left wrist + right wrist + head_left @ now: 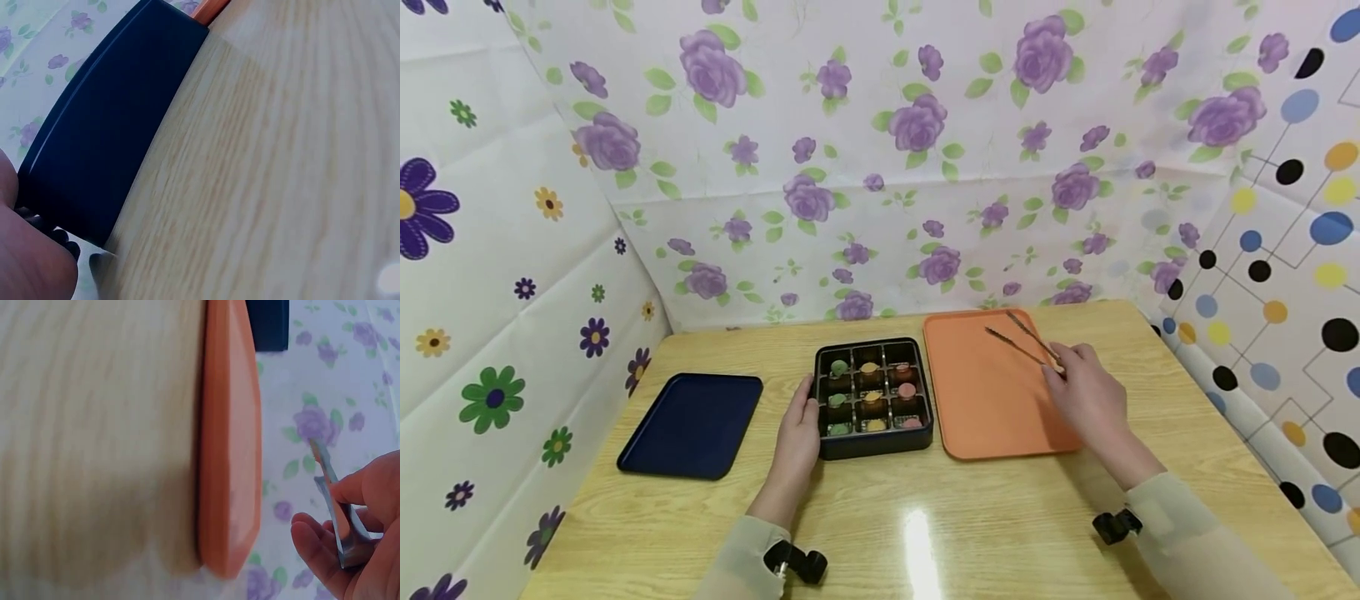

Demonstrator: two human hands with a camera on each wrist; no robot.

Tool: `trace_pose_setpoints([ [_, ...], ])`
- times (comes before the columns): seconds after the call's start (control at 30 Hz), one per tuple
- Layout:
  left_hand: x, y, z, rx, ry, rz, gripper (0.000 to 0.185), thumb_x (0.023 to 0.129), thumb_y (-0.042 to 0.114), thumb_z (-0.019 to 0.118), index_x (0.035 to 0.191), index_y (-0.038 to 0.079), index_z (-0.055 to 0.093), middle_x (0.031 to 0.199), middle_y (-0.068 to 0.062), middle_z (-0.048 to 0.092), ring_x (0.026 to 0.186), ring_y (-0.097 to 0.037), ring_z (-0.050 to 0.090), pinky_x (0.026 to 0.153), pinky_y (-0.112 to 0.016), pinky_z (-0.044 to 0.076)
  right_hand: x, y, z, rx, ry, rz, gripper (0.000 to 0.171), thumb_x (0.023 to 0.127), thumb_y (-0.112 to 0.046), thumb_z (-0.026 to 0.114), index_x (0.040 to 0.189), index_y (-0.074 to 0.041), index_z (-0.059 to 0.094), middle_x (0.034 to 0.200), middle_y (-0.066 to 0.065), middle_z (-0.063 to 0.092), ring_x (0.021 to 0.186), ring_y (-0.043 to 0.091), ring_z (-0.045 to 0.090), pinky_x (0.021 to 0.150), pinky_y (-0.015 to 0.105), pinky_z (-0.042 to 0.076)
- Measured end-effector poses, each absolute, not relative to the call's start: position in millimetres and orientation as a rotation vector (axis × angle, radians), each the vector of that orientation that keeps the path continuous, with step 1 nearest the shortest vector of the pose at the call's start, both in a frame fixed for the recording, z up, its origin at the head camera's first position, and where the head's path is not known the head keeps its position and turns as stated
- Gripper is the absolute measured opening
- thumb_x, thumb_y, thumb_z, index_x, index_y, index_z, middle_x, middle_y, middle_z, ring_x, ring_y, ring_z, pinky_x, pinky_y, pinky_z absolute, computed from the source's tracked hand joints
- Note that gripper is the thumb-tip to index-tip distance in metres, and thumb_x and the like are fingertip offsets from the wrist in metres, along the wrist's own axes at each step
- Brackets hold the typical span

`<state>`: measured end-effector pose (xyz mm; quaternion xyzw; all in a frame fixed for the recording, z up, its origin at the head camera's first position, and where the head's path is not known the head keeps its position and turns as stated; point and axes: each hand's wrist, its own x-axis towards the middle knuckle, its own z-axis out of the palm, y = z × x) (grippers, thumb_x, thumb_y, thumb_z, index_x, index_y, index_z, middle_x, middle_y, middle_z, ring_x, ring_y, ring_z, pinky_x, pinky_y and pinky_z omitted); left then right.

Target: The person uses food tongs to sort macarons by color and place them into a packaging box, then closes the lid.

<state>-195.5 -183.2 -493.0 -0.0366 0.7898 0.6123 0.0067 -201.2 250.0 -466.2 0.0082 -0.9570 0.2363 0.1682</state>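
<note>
A black box (874,398) with a grid of compartments sits mid-table, holding small green, yellow and pink pieces. My left hand (799,425) rests against its left side, fingers straight along the wall; in the left wrist view only the box's dark wall (106,137) shows. My right hand (1086,392) is over the right part of the orange tray (977,400) and pinches a pair of metal tweezers (1026,342) at their back end, tips pointing up and left. The right wrist view shows the fingers (315,547) curled on the tweezers (337,506) beside the tray edge (228,456).
A dark blue tray (692,423) lies at the left of the wooden table (925,517). Flowered cloth walls (880,167) close in the back and left; a dotted wall (1285,292) stands at the right.
</note>
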Motion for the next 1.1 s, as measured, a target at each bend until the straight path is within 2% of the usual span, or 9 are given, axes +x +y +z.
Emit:
trace_pose_setpoints([
  [0.23, -195, -185, -490, -0.144, 2.472, 1.897, 0.057, 0.123, 0.022, 0.033, 0.179, 0.021, 0.023, 0.184, -0.008, 0.015, 0.167, -0.038, 0.016, 0.133, -0.063, 0.020, -198, 278, -479, -0.061, -2.727, 0.655, 0.049, 0.115, -0.024, 0.058, 0.156, 0.004, 0.056, 0.130, 0.033, 0.055, 0.093, 0.049, 0.070, 0.058, 0.061, 0.053],
  [0.43, -194, -186, -490, -0.165, 2.456, 1.891, 0.057, 0.123, 0.024, 0.035, 0.179, 0.019, 0.023, 0.184, -0.010, 0.016, 0.166, -0.039, 0.020, 0.132, -0.063, 0.021, -199, 302, -491, -0.086, -2.760, 0.642, 0.051, 0.116, -0.025, 0.055, 0.156, 0.006, 0.055, 0.130, 0.035, 0.054, 0.095, 0.050, 0.068, 0.060, 0.062, 0.054],
  [0.7, -195, -190, -490, -0.181, 2.451, 1.877, 0.059, 0.123, 0.032, 0.035, 0.179, 0.018, 0.021, 0.183, -0.009, 0.019, 0.165, -0.038, 0.025, 0.132, -0.062, 0.023, -202, 325, -500, -0.122, -2.791, 0.621, 0.049, 0.116, -0.020, 0.051, 0.153, 0.012, 0.053, 0.129, 0.044, 0.052, 0.105, 0.062, 0.062, 0.072, 0.073, 0.052],
  [0.93, -198, -192, -491, -0.163, 2.434, 1.878, 0.060, 0.124, 0.034, 0.035, 0.179, 0.018, 0.019, 0.184, -0.008, 0.015, 0.166, -0.037, 0.022, 0.132, -0.061, 0.023, -202, 333, -497, -0.188, -2.839, 0.601, 0.050, 0.116, -0.018, 0.047, 0.152, 0.015, 0.048, 0.129, 0.046, 0.049, 0.108, 0.066, 0.057, 0.071, 0.074, 0.052],
  [1.1, -197, -193, -488, -0.132, 2.459, 1.856, 0.061, 0.124, 0.037, 0.034, 0.179, 0.017, 0.020, 0.184, -0.007, 0.016, 0.168, -0.035, 0.018, 0.133, -0.060, 0.021, -202, 336, -500, -0.163, -2.822, 0.596, 0.047, 0.114, -0.012, 0.044, 0.145, 0.022, 0.049, 0.119, 0.048, 0.048, 0.101, 0.068, 0.054, 0.066, 0.072, 0.050],
])
